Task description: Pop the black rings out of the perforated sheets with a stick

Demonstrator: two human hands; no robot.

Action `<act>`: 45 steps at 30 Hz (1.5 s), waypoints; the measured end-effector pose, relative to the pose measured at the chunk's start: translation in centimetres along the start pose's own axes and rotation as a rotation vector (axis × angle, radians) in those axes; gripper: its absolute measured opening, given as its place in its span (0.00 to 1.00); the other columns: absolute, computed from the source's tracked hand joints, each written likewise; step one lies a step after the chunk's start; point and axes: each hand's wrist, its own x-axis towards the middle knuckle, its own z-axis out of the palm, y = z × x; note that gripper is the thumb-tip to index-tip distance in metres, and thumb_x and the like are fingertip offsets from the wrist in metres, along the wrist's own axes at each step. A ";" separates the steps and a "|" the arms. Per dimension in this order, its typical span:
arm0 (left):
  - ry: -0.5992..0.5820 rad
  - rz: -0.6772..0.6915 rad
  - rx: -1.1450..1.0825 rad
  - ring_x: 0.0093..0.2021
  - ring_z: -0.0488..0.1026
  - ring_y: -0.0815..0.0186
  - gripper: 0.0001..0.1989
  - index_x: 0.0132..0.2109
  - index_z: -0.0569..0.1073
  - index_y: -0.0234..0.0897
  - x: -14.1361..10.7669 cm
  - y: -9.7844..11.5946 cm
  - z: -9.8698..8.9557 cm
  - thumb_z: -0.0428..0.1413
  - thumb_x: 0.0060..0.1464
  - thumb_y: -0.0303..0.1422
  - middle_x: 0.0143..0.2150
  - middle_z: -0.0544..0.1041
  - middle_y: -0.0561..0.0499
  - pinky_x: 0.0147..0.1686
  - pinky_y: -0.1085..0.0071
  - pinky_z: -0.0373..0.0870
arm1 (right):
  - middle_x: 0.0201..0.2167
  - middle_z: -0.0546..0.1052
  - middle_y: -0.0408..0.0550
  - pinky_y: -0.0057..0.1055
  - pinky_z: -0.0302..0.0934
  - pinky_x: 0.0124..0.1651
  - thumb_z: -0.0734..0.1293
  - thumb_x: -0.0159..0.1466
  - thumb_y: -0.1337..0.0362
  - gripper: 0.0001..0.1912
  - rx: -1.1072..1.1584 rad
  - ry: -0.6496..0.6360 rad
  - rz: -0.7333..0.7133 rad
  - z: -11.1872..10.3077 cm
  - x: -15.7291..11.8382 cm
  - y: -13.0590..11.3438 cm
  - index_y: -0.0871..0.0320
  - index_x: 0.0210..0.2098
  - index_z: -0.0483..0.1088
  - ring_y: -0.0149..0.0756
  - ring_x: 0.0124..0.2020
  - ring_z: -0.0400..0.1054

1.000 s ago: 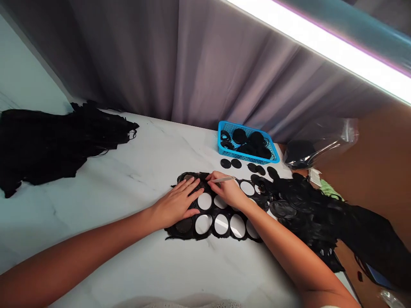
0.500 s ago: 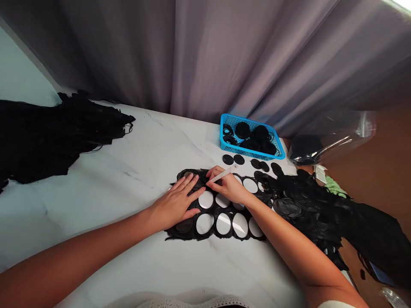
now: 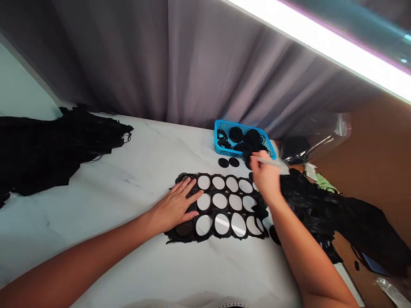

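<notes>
A black sheet with rows of round holes (image 3: 212, 209) lies on the white marbled table (image 3: 128, 188). My left hand (image 3: 176, 203) rests flat on the sheet's left end, fingers spread. My right hand (image 3: 267, 173) is closed round a thin pale tool (image 3: 271, 161), just in front of the blue basket (image 3: 245, 155). Dark round material shows at its fingertips, blurred by motion. Black discs and rings fill much of the basket. Two loose black discs (image 3: 229, 162) lie between basket and sheet.
Black fabric (image 3: 48, 149) covers the table's far left. A heap of black cut scraps (image 3: 305, 205) lies at the right, beyond my right forearm. Behind it are a clear plastic bag (image 3: 316, 137) and a green cloth (image 3: 326, 182). A grey curtain hangs behind the table.
My right hand has moved right and away from the sheet to the basket's front, uncovering more holes in the top row. My left hand has stayed in place. The view has tilted up slightly.
</notes>
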 end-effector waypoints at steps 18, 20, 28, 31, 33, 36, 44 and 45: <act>0.157 -0.314 0.085 0.68 0.55 0.43 0.21 0.61 0.67 0.34 -3.4 -3.2 -4.3 0.52 0.64 0.37 0.67 0.62 0.34 0.58 0.46 0.60 | 0.40 0.77 0.53 0.39 0.66 0.37 0.70 0.58 0.60 0.06 0.520 0.093 0.295 -9.0 -7.3 0.5 0.53 0.29 0.70 0.41 0.33 0.73; 0.182 -0.122 0.021 0.65 0.61 0.51 0.16 0.57 0.70 0.36 -5.3 -0.9 -4.5 0.51 0.65 0.32 0.63 0.67 0.38 0.59 0.53 0.63 | 0.39 0.77 0.51 0.38 0.65 0.37 0.69 0.61 0.60 0.06 0.635 -0.207 0.173 -7.2 -7.6 -3.1 0.54 0.30 0.72 0.41 0.36 0.73; 0.178 0.032 -0.012 0.61 0.68 0.53 0.17 0.58 0.70 0.34 -10.9 6.5 -2.1 0.52 0.64 0.29 0.59 0.72 0.39 0.60 0.54 0.66 | 0.36 0.76 0.47 0.33 0.64 0.41 0.68 0.64 0.65 0.08 0.881 -0.833 -0.141 -0.2 -11.3 -11.1 0.56 0.28 0.69 0.36 0.39 0.71; 0.176 0.025 0.010 0.62 0.67 0.52 0.18 0.59 0.70 0.33 -11.5 6.5 -1.6 0.51 0.64 0.28 0.60 0.70 0.38 0.61 0.53 0.67 | 0.37 0.75 0.46 0.31 0.63 0.39 0.67 0.64 0.67 0.07 0.830 -0.844 -0.135 0.9 -12.2 -11.5 0.56 0.29 0.68 0.34 0.37 0.70; 0.169 0.024 0.021 0.62 0.67 0.51 0.18 0.59 0.70 0.32 -11.5 6.4 -1.5 0.51 0.64 0.28 0.60 0.70 0.37 0.61 0.53 0.67 | 0.37 0.75 0.46 0.30 0.63 0.37 0.67 0.64 0.67 0.07 0.810 -0.840 -0.141 1.2 -12.5 -11.6 0.56 0.29 0.68 0.34 0.36 0.69; 0.178 0.022 0.024 0.62 0.67 0.52 0.17 0.59 0.70 0.33 -11.4 6.5 -1.4 0.50 0.65 0.28 0.59 0.71 0.38 0.61 0.53 0.66 | 0.37 0.75 0.46 0.30 0.63 0.37 0.67 0.64 0.67 0.07 0.794 -0.827 -0.156 1.3 -12.7 -11.7 0.56 0.29 0.69 0.34 0.36 0.69; 0.206 0.016 0.002 0.62 0.67 0.53 0.17 0.58 0.71 0.34 -11.4 6.6 -1.2 0.50 0.64 0.26 0.59 0.72 0.39 0.62 0.54 0.65 | 0.37 0.74 0.46 0.31 0.63 0.39 0.67 0.64 0.66 0.08 0.751 -0.812 -0.220 1.3 -12.5 -11.8 0.56 0.28 0.69 0.34 0.37 0.69; 0.212 0.013 -0.003 0.63 0.67 0.53 0.17 0.58 0.71 0.34 -11.4 6.6 -1.1 0.50 0.64 0.26 0.59 0.72 0.39 0.62 0.55 0.65 | 0.37 0.74 0.46 0.31 0.63 0.38 0.67 0.64 0.66 0.08 0.743 -0.810 -0.227 1.3 -12.5 -11.8 0.56 0.28 0.69 0.34 0.37 0.69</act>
